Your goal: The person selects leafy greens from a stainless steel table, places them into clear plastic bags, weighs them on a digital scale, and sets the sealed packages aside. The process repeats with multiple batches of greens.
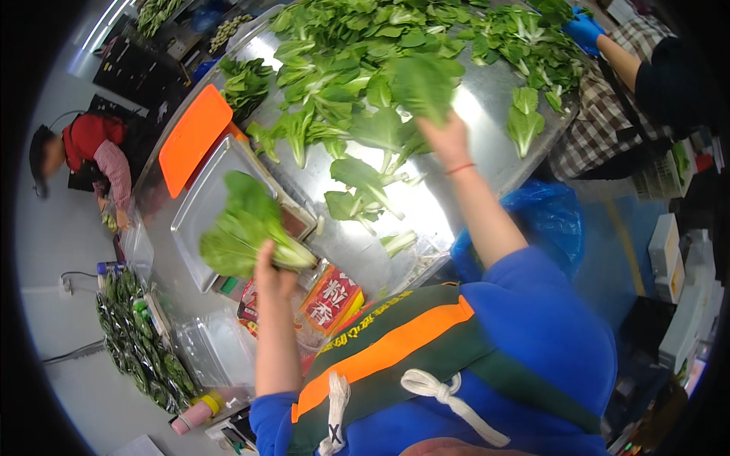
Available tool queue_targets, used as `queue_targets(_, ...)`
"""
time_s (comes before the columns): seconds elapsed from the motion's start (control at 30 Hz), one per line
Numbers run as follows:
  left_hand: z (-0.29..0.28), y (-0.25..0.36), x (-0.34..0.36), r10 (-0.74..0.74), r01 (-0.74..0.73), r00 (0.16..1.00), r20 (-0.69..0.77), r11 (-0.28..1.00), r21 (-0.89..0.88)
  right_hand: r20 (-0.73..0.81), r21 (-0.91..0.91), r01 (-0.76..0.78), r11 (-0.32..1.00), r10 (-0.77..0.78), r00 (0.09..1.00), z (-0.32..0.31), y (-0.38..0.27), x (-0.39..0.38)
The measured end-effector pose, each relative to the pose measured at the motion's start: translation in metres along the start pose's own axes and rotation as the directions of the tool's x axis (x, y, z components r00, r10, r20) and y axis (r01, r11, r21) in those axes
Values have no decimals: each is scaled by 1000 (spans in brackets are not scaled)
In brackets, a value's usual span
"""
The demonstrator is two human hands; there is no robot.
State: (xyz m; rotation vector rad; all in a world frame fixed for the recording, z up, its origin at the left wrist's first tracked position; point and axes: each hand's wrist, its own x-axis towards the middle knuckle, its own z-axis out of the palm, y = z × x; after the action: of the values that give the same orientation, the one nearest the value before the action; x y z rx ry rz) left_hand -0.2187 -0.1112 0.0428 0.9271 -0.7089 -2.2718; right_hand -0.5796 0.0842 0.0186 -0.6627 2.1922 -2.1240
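Note:
My left hand is closed round the pale stems of a bunch of bok choy, holding it above the near side of the metal tray of a scale. Out over the metal table, my right hand grips a leafy bok choy, blurred by motion; its stem end is hidden in the fingers. A large heap of loose bok choy covers the far part of the table. Between my hands lie a few separate bok choy and a cut stem piece.
An orange board stands behind the scale. A red printed bag lies by my apron. Below the table's right edge hangs a blue plastic bag. One co-worker's blue glove reaches greens at right; another person works at left.

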Motion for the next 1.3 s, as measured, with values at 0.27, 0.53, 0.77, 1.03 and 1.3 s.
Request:
queue_targets(0.27, -20, 127, 100, 110, -63, 988, -103, 922, 383, 685, -179, 193, 965, -19, 728, 267, -122, -69)
queue_targets(0.53, -50, 127, 128, 565, 206, 808, -170, 1, 979, 683, -99, 446, 890, -265, 680, 211, -77, -44)
queue_targets(0.77, -57, 131, 51, 481, 58, 877, -17, -70, 996, -427, -900, -405, 163, -136, 894, -141, 41, 35)
queue_targets(1.03, 24, 26, 14, 378, -427, 837, 394, 2, 904, -374, -743, -252, 620, -72, 925, -199, 35, 48)
queue_targets(1.3, 52, -41, -25, -19, -496, 866, 499, 81, 864, -336, -887, -372, 273, 168, 927, -173, 91, 90)
